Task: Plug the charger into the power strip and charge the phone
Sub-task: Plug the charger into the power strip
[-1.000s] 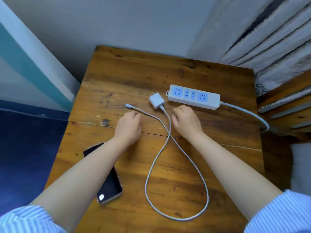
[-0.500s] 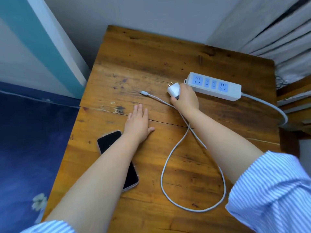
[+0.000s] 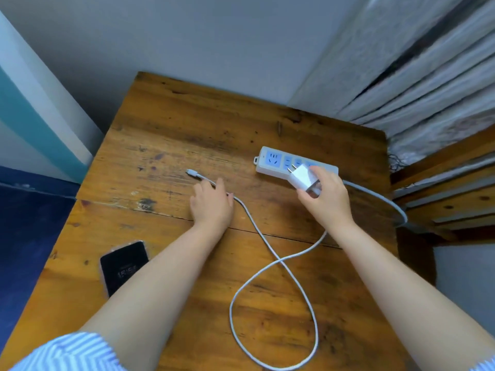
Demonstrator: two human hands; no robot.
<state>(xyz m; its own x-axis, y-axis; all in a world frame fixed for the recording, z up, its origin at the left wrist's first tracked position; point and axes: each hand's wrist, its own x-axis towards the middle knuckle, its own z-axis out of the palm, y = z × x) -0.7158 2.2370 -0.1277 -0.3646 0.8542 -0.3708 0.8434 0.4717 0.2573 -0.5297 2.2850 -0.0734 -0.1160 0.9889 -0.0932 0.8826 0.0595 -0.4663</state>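
Note:
My right hand [image 3: 325,196] grips the white charger [image 3: 302,178] in the air just above the white power strip [image 3: 276,162], its two prongs pointing up and left toward the blue sockets. The charger's white cable [image 3: 273,263] loops over the wooden table [image 3: 203,129], and its free plug end [image 3: 190,171] lies at centre left. My left hand [image 3: 211,203] rests flat on the table over the cable, fingers apart. The black phone [image 3: 122,266] lies face up at the lower left with its screen lit, partly hidden by my left forearm.
The power strip's grey cord [image 3: 385,202] runs off the table's right edge. A wooden chair or frame [image 3: 455,199] stands close on the right, curtains [image 3: 417,84] behind it. A wall is at the back, blue floor [image 3: 24,236] on the left.
My right hand has lifted the charger off the table and carried it right, over the power strip. My left hand has slid forward onto the cable. The phone screen now shows a clock.

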